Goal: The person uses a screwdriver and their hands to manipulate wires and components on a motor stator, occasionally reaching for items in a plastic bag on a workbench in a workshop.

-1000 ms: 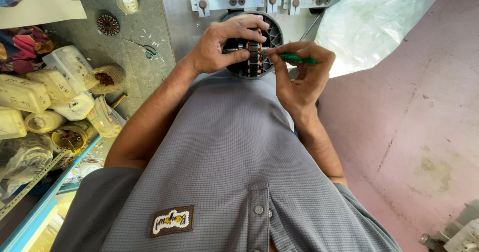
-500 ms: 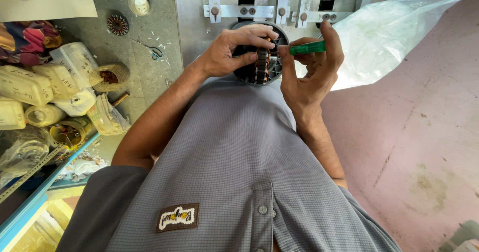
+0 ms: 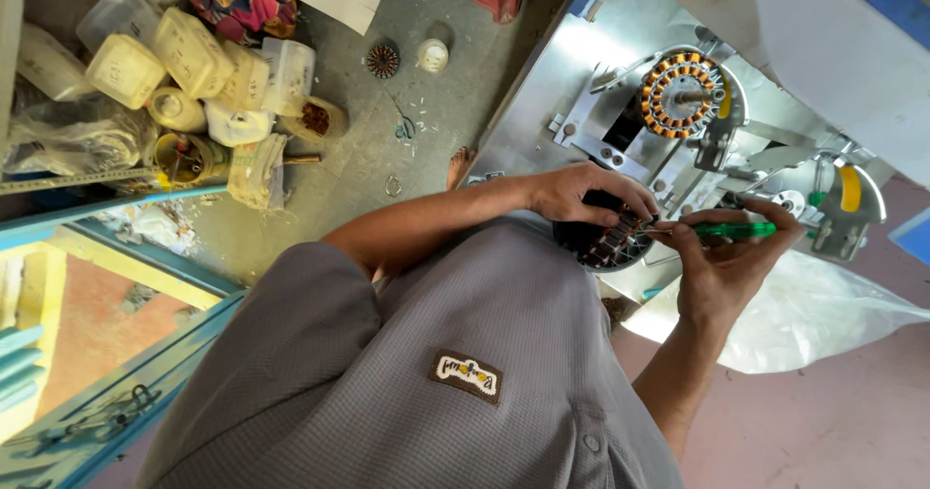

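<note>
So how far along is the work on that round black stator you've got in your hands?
Done: one stator with orange copper windings already sits on the metal machine. In hand: the left hand steadies the black stator against the body while the right hand works a green-handled tool at its slots. Left: I see no copper on this one, though much of it is hidden.

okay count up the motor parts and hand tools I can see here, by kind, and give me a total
Wound stators with copper coils: 2, one on the metal jig, one small on the floor
Round dark motor core held by the left hand: 1
Green-handled screwdrivers: 1, in the right hand
Scissors on the floor: 1
Total: 5
</note>
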